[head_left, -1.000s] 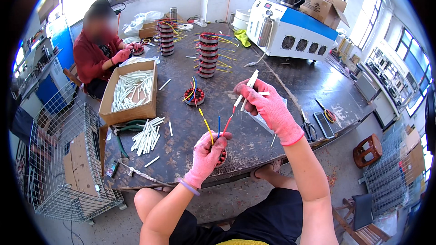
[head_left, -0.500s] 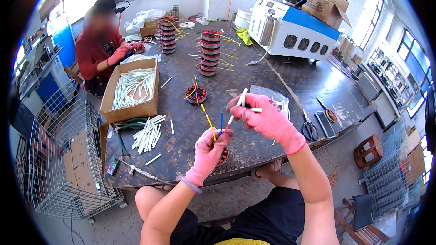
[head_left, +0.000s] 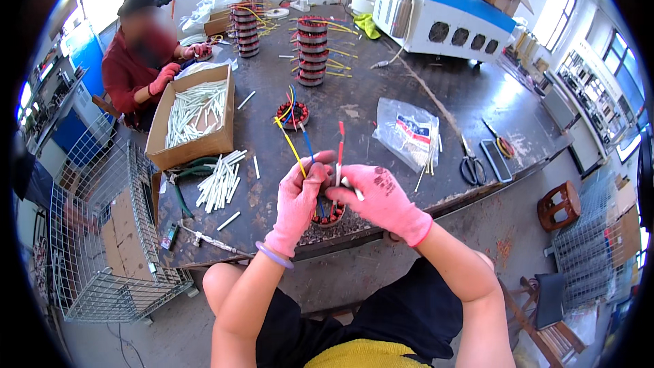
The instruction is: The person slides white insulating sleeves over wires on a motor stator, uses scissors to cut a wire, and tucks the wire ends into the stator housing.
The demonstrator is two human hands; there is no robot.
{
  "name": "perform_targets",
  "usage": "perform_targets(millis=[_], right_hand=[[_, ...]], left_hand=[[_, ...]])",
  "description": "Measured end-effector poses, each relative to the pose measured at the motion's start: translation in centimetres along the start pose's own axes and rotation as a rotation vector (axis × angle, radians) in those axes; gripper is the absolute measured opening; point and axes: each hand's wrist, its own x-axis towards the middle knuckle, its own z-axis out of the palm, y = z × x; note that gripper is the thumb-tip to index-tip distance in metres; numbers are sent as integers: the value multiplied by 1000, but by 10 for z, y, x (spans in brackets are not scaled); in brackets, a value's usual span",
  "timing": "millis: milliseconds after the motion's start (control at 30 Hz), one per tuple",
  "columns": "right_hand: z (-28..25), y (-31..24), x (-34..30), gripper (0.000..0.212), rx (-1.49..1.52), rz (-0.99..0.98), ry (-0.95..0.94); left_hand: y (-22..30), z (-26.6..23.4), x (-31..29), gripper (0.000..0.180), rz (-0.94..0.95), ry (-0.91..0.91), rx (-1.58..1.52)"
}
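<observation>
Left fingers [head_left: 315, 172] grip the yellow wire [head_left: 290, 145] and right fingers [head_left: 340, 194] white sleeves [head_left: 353, 189], just above the wound ring [head_left: 330, 218].

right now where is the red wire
In the head view, the red wire sticks up near the centre, between the left hand and right hand, right of the blue wire.

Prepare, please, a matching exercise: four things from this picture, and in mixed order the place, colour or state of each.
1. Yellow wire
2. Right hand
3. Cardboard box
4. Cloth

A. contains a heap of white tubes
B. sticks up above the left hand
C. yellow-green, beside the white-and-blue machine
D. grips a short white tube

Pairs: 1-B; 2-D; 3-A; 4-C.
</observation>
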Motion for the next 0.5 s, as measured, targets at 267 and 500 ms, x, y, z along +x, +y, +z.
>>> perform_targets(millis=[267,500], right_hand=[[32,31,-28,24,-154,76,-135],[38,39,-32,17,-137,80,-90]], left_hand=[[32,2,6,22,4,-252,492],[39,28,1,14,-254,-88,259]])
